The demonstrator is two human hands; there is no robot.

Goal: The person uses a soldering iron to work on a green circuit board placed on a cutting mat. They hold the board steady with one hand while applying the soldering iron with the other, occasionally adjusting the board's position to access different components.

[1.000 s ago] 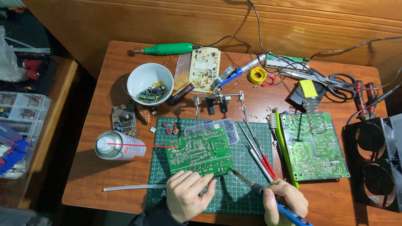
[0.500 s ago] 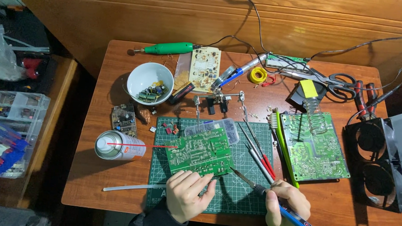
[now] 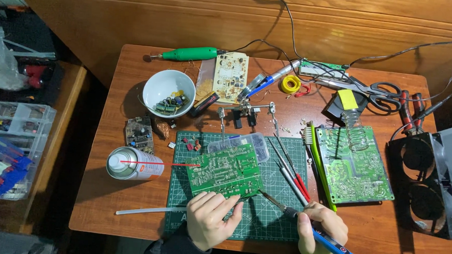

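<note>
Only the head view to go on here. The left hand sits at the near edge of the green circuit board, fingers curled and pinching what looks like tweezers or a thin wire against the board's edge; too small to say which. The right hand is closed around a blue-handled soldering iron, its tip angled in toward that same near corner of the board. The board lies flat on the green cutting mat, in the middle of the wooden table.

Looks like mid-soldering (or desoldering) on a joint at the board's near edge. The tip seems just short of the board, so the next bit would call for a steady left hand and a small, careful touch of the tip.

Around them: a spray can to the left, a white bowl of parts behind it, a second green board to the right.
</note>
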